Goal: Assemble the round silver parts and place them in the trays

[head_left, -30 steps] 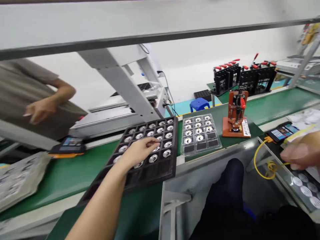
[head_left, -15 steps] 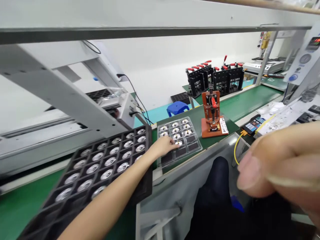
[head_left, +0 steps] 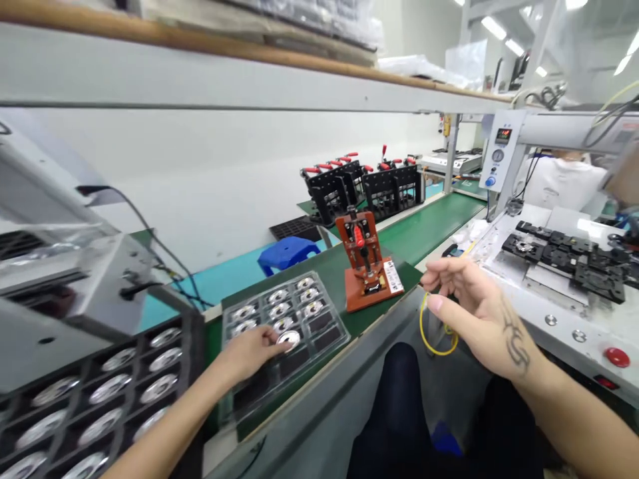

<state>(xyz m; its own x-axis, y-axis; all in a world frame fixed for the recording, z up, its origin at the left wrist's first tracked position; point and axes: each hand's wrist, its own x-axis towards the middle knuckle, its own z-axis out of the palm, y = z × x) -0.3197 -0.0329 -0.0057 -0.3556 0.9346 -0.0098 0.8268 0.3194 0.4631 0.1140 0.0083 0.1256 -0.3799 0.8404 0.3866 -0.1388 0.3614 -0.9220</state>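
My left hand (head_left: 254,352) pinches a round silver disc (head_left: 289,340) at its left edge, just over the clear tray (head_left: 333,317). Other silver discs fill several of that tray's pockets, and its front and right pockets show dark bottoms. My right hand (head_left: 464,296) hangs in the air above the bench's front edge, fingers curved and apart, holding nothing. Between the hands, on the green surface, stands an orange clamp fixture (head_left: 367,266) with a red handle. At the lower left lies a black tray (head_left: 192,346) with many silver discs.
Black racks with red clamp handles (head_left: 362,186) stand at the back. A blue stool (head_left: 287,253) is behind the bench. On the right is a white machine (head_left: 529,293) with black fixtures and a red button; a person in white (head_left: 564,183) is beyond. A shelf beam (head_left: 249,90) crosses above.
The view has swung right. My right hand has moved away from the camera and its open fingers now show. The disc at my left fingertips now appears lifted and tilted.
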